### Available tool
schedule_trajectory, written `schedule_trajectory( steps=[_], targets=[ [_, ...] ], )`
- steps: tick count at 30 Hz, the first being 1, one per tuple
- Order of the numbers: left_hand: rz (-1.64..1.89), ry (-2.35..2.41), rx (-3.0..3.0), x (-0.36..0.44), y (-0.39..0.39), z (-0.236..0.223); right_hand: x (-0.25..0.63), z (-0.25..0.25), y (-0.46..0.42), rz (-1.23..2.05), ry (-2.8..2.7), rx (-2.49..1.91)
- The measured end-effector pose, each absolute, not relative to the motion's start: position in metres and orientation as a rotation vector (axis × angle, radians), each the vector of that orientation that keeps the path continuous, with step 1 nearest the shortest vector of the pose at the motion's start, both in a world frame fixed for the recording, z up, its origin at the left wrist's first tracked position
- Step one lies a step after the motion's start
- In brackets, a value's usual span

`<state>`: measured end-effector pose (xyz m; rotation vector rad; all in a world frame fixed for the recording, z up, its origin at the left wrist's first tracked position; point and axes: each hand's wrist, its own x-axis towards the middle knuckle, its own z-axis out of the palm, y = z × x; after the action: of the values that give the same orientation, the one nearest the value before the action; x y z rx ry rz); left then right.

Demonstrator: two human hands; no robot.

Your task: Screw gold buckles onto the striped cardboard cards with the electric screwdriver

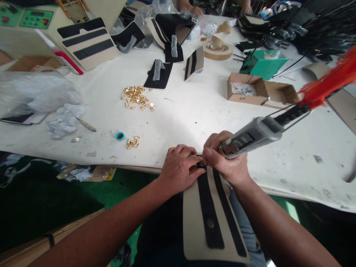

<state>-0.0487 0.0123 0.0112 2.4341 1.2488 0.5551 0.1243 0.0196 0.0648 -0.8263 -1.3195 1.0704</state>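
My right hand (232, 168) is wrapped round a grey electric screwdriver (254, 135), whose tip end is hidden by my fingers. Under it lies a beige panel with black strips (191, 218), part on the table edge and part over my lap. My left hand (176, 168) grips the panel's far end, thumb and forefinger on either side of the spot where the tool points. Near the panel's close end, a round metal fitting (210, 223) sits on one black strip (207, 200). A small pile of gold-coloured hardware (132, 142) lies left of my hands, beside a blue cap (119, 136).
A larger heap of gold hardware (135, 95) lies farther back. An awl (87, 125) and plastic bags (41, 91) are at left. Cardboard boxes (247, 97), a tape roll (218, 51) and more panels (89, 44) stand behind. Another person's hand (196, 10) shows across the table.
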Motion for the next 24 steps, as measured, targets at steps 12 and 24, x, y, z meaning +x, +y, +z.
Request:
schedule_trajectory(
  steps=[12,24],
  targets=[
    [0.526,1.271,2.395,-0.049,0.013,0.01,0.125,0.063,0.026,1.124,-1.433,-0.79],
    [0.539,1.272,2.353,-0.049,0.013,0.009,0.121,0.056,0.026,1.132,-1.394,-0.798]
  ],
)
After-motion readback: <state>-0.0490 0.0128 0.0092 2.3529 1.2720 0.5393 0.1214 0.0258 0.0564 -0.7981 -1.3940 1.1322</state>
